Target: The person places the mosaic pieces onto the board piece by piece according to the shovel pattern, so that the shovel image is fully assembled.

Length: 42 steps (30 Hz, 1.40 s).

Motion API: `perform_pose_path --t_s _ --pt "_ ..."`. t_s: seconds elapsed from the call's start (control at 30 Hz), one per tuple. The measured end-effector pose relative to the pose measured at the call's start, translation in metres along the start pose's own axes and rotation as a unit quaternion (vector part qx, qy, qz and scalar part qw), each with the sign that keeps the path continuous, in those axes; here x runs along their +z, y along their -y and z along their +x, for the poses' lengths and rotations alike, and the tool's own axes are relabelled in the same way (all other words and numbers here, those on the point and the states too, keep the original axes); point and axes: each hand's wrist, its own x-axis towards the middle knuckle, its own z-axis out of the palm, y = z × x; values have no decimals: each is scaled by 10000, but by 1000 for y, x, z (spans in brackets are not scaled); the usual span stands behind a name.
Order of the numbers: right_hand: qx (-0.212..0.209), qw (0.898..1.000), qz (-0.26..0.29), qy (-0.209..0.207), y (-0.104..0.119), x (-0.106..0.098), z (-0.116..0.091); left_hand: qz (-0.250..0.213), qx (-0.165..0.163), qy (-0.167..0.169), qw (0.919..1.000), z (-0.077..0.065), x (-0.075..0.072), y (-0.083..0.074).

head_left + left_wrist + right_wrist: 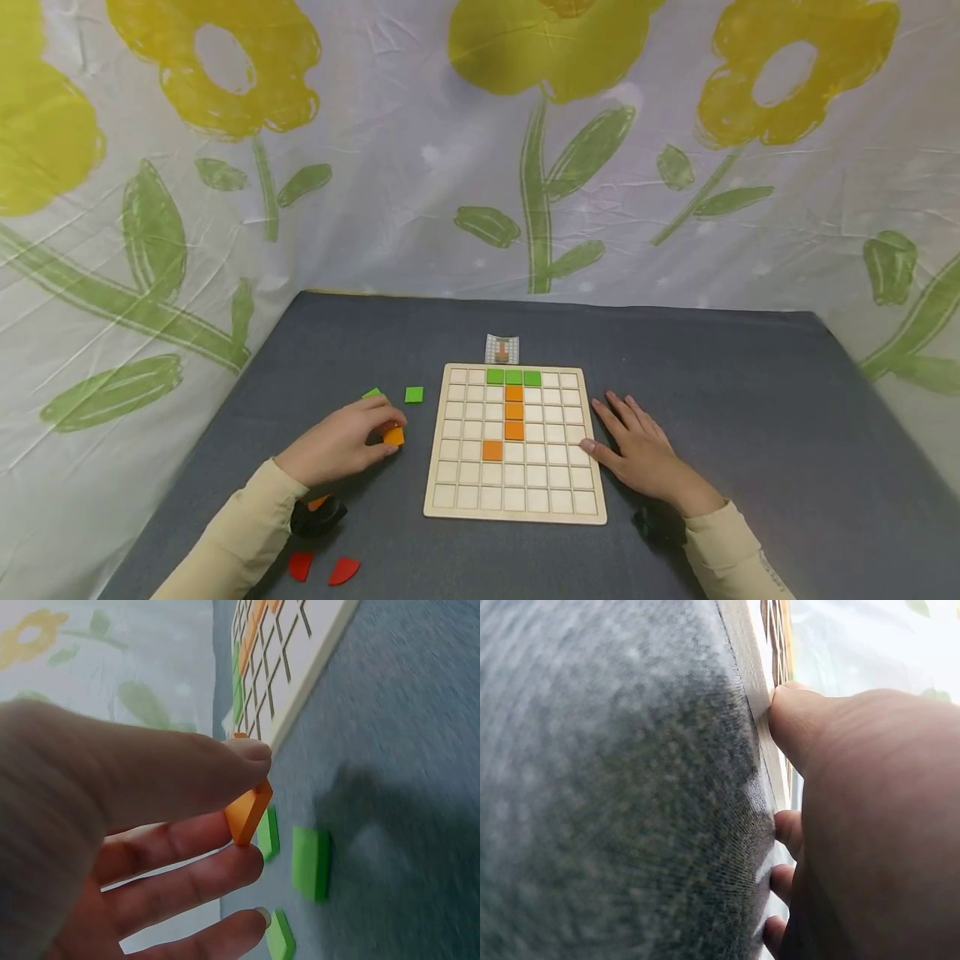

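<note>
Between thumb and fingers, my left hand [347, 442] pinches an orange square tile [247, 814], held left of the wooden grid board [467, 510]. Green tiles lie beyond that hand, one green tile [414, 394] in plain sight and others partly covered by the fingers. On the board, three green tiles [513, 377] form a row at the top. Below their middle runs a column of three orange tiles [513, 411], and another orange tile [492, 451] sits lower and to the left. My right hand [637, 446] rests at the board's right edge, fingers extended, thumb on the rim.
A small printed card [502, 349] stands against the board's far edge. Two red pieces [344, 571] with curved sides lie near the left forearm, and an orange piece [318, 502] shows partly behind the left wrist's black strap. A flowered cloth [390, 167] hangs behind the dark table.
</note>
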Motion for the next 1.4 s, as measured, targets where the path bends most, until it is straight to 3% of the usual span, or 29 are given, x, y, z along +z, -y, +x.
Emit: perform_pose_path --t_s 0.2,0.47,0.73,1.03,1.4 --pt "48 9999 50 75 -2 1 -1 -98 285 84 9995 23 10 -14" --pt "20 10000 61 4 -2 1 -2 -345 263 280 9987 50 17 -35" --pt "54 9999 70 70 -2 -1 -2 -602 477 378 9963 74 33 -47" --pt "17 10000 6 30 0 -2 -2 -344 1173 358 9918 88 51 -56" --pt "-58 9999 117 -43 1 -3 -1 -100 1583 530 9859 96 64 -67"
